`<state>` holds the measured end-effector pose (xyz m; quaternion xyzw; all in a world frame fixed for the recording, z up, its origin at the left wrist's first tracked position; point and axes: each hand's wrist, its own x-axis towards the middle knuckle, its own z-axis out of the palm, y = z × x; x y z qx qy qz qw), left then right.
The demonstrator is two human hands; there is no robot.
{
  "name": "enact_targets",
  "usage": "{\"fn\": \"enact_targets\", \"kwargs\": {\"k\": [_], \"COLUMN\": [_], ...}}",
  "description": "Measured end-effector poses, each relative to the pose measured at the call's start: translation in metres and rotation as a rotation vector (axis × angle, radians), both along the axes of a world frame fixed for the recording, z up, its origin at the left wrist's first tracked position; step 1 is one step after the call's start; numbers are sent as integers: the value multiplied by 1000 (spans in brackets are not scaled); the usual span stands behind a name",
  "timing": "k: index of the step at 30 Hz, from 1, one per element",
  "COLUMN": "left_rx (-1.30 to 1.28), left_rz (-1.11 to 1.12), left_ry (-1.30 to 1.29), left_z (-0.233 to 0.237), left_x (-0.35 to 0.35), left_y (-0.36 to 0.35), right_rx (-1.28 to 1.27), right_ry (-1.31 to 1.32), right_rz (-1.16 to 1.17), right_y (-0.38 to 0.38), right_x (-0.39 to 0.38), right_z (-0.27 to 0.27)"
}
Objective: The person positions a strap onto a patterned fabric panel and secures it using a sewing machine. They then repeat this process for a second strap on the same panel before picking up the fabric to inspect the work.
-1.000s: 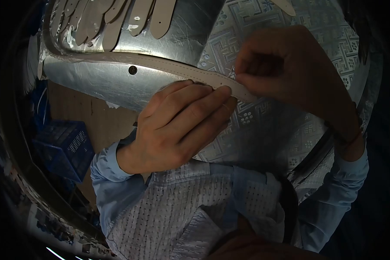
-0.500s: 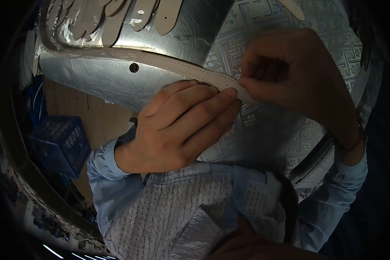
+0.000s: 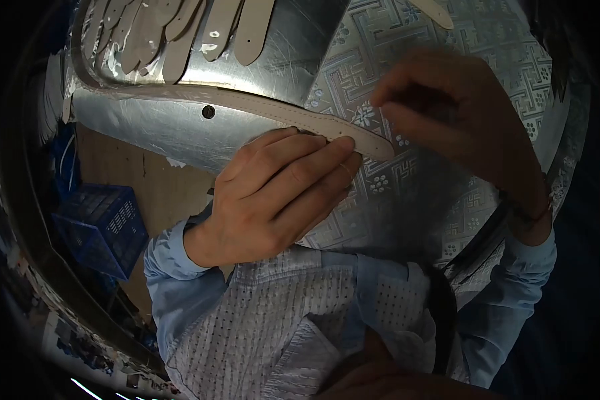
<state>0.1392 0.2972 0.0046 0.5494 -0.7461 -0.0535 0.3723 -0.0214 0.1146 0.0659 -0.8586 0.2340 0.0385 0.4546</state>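
A long beige strap with a stitched line curves over the metal plate, and its rounded end with small holes points right. My left hand is closed on the strap near that end, its fingertips pressed on the lower edge. Just right of the strap's tip, my right hand is raised off it, thumb and forefinger apart. Its other fingers are curled in shadow, and I see nothing between thumb and forefinger.
Several beige strap ends lie on the metal plate at the upper left. Another strap end rests on the patterned cover. A blue crate stands below at the left.
My right hand has come off the strap's end, and its thumb and forefinger have parted. The strap's tip now shows. My left hand keeps its hold; the whole view has shifted slightly.
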Motion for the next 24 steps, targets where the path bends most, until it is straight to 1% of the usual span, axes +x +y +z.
{"fn": "enact_targets", "kwargs": {"k": [1,2,4,5,7,8,10,11,13,14,17,18,20,24], "left_rx": [6,10,-2,0,78,86,210,218,373,379,352,290,299,493], "left_rz": [1,-5,-64,-67,-177,-180,-170,-168,-69,-68,42,-66,-150,-210], "left_ry": [-2,-9,24,16,251,243,310,299,150,138,-50,-183,-301,-316], "left_z": [1,2,2,3,9,14,32,42,64,70,78,78,83,85], "left_x": [1,2,7,11,25,33,53,63,76,76,86,94,96,78], "left_y": [0,-1,-1,0,3,1,-9,-12,-21,-28,-62,-79,-100,-126], "right_rx": [-79,-75,-230,-228,-268,-262,-402,-395,-438,-431,-462,-472,-473,-491], "right_ry": [-83,-89,-51,-59,-14,-22,69,59,56,45,-48,-44,-61,-115], "right_rz": [32,26,10,5,-81,-86,-117,-120,-165,-169,-146,-162,-170,-193], "right_y": [-3,-3,5,10,18,21,24,27,32,32,34,34,36,37], "right_x": [-9,-18,-40,-51,-76,-90,-112,-119,-128,-131,-138,-141,-146,-149], "right_z": [-4,-4,5,7,11,14,15,14,10,6,-6,-9,-14,-24]}}
